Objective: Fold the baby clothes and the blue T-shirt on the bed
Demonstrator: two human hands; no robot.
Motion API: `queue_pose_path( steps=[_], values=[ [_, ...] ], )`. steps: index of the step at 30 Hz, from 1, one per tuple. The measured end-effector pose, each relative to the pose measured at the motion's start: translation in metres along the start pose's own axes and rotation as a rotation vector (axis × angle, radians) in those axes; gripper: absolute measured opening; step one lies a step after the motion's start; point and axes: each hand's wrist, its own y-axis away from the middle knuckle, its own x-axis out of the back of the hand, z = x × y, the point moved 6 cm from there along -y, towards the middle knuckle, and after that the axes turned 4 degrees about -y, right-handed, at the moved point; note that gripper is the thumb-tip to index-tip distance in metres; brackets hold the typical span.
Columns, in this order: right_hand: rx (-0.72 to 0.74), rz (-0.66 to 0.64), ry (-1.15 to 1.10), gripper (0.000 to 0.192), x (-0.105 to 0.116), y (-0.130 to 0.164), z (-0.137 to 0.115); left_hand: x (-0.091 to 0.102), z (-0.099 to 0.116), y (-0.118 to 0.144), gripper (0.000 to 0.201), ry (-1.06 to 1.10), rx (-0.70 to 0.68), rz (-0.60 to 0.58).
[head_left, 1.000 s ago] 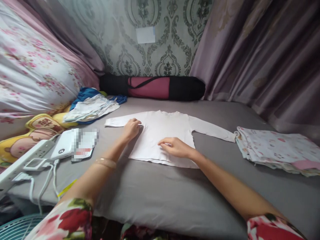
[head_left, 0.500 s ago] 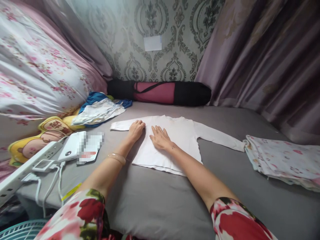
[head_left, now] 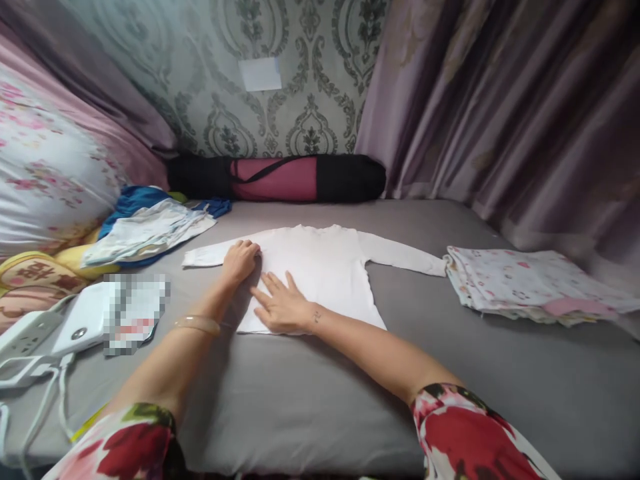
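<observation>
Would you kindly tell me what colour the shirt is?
The shirt is white, seen best in the head view.

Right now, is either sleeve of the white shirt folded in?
No, both sleeves of the white shirt stretch outward across the gray sheet.

Shirt [head_left: 327,270] on sheet [head_left: 310,407], 1 bag [head_left: 277,180] behind, cloth stack [head_left: 520,277] right, power strip [head_left: 31,332] left

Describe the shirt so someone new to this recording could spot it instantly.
Start at the gray sheet, with the black-and-pink bag along its far edge. Nearer, the shirt lies under the left hand and right hand. It is plain white and spread flat, sleeves out to both sides, unlike the folded, printed cloth to its right.
</observation>
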Motion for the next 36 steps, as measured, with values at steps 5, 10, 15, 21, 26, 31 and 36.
queue_pose_path(
  steps=[5,10,15,21,26,31,36],
  values=[
    [0.201,-0.162,-0.211,0.055,0.002,0.035,-0.038,0.01,0.021,-0.002,0.034,0.044,-0.003,0.027],
    [0.295,-0.232,-0.576,0.036,0.029,0.049,-0.023,0.005,0.062,-0.002,0.037,0.176,-0.174,0.032],
    [-0.295,0.397,-0.292,0.036,0.071,0.05,0.093,-0.015,0.104,0.005,0.037,0.398,-0.325,-0.024],
    [-0.518,0.31,0.071,0.054,0.056,0.066,0.142,-0.025,0.128,0.021,0.048,0.231,-0.234,-0.076],
    [-0.372,0.145,0.077,0.063,0.037,0.076,0.111,-0.017,0.126,0.049,0.061,0.129,-0.269,-0.162],
    [-0.217,0.026,0.084,0.065,0.029,0.096,0.078,-0.009,0.113,0.079,0.068,0.122,-0.319,-0.188],
    [-0.088,-0.085,0.016,0.057,0.024,0.114,0.05,-0.005,0.1,0.095,0.071,0.171,-0.34,-0.221]
  ],
)
